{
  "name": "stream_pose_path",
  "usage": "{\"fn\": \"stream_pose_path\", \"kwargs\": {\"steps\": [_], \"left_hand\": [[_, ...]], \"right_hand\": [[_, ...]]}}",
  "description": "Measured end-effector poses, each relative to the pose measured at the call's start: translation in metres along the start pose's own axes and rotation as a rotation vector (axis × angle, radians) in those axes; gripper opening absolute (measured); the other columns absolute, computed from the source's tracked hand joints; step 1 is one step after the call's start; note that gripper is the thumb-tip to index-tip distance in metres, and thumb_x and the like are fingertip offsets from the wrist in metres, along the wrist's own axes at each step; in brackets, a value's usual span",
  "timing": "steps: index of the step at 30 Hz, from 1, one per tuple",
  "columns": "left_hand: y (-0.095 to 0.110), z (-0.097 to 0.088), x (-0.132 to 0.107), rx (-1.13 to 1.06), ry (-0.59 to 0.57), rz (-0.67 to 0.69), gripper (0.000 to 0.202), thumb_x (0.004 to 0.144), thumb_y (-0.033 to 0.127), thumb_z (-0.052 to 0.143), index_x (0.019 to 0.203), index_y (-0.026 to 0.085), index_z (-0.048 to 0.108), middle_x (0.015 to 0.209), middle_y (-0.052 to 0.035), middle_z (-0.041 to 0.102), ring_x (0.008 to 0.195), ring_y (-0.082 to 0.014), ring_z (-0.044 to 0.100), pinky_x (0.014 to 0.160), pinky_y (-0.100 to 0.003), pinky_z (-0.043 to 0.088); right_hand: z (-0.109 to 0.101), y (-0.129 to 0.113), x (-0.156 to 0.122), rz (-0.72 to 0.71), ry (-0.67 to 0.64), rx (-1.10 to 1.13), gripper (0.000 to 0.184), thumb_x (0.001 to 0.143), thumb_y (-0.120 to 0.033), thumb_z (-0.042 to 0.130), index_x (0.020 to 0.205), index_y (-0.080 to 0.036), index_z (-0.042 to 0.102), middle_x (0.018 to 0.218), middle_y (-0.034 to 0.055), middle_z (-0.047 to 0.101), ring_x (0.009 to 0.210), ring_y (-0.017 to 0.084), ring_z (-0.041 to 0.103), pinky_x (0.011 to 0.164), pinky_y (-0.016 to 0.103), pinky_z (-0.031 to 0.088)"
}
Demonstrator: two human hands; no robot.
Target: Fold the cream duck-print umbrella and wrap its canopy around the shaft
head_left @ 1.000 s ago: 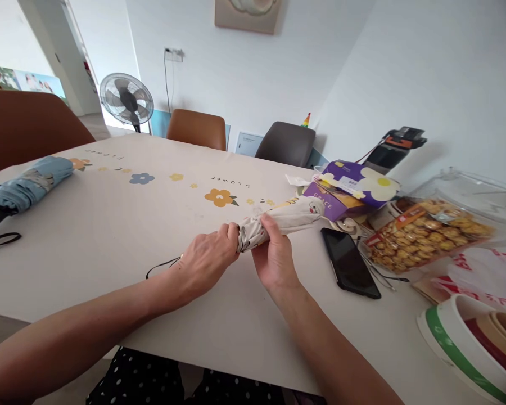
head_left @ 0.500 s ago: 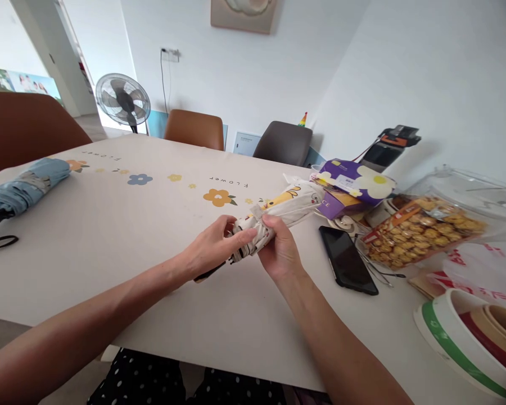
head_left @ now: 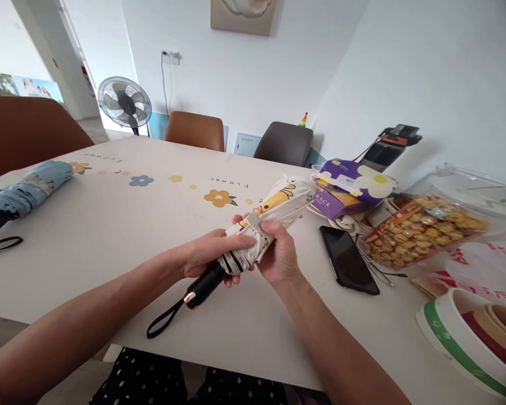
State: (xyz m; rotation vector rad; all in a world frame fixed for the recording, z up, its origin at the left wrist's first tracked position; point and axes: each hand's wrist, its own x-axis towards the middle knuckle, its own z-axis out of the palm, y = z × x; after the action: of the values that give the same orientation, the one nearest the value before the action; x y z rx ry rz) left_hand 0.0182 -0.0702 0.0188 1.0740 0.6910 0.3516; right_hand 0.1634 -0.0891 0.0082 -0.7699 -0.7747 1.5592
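Observation:
A folded white umbrella (head_left: 284,205) with a yellow cartoon print slants across the middle of the view, held just over the table. Its black handle (head_left: 204,286) and wrist loop point down toward me. My left hand (head_left: 211,250) is closed around the lower canopy by the handle, thumb lying on top of the cloth. Higher up, my right hand (head_left: 280,253) grips the canopy from the right, its thumb pressed on the strap (head_left: 253,220) that wraps the folds. The fingers under the umbrella are partly hidden.
On the table (head_left: 152,315), a folded blue umbrella (head_left: 34,185) lies at far left. To the right are a black phone (head_left: 349,260), a purple box (head_left: 356,180), a snack jar (head_left: 430,225) and tape rolls (head_left: 451,332). Chairs and a fan (head_left: 125,102) stand beyond.
The white umbrella has shifted slightly toward me and turned, so its handle and wrist loop now show fully. My left hand has closed further around the canopy's lower end.

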Motion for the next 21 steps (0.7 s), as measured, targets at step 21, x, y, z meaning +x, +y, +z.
{"fn": "stream_pose_path", "kwargs": {"steps": [21], "left_hand": [[-0.022,0.020,0.009,0.620,0.561,0.166,0.031,0.074,0.049,0.054,0.085,0.021,0.046,0.064,0.0020,0.054,0.050,-0.0110,0.047,0.043,-0.022,0.037]], "right_hand": [[0.008,0.016,0.007,-0.361,0.385,-0.220,0.026,0.068,-0.034,0.069,0.086,-0.018,0.060,0.077,-0.0007,0.058,0.069,0.014,0.055,0.065,0.028,0.048]]}}
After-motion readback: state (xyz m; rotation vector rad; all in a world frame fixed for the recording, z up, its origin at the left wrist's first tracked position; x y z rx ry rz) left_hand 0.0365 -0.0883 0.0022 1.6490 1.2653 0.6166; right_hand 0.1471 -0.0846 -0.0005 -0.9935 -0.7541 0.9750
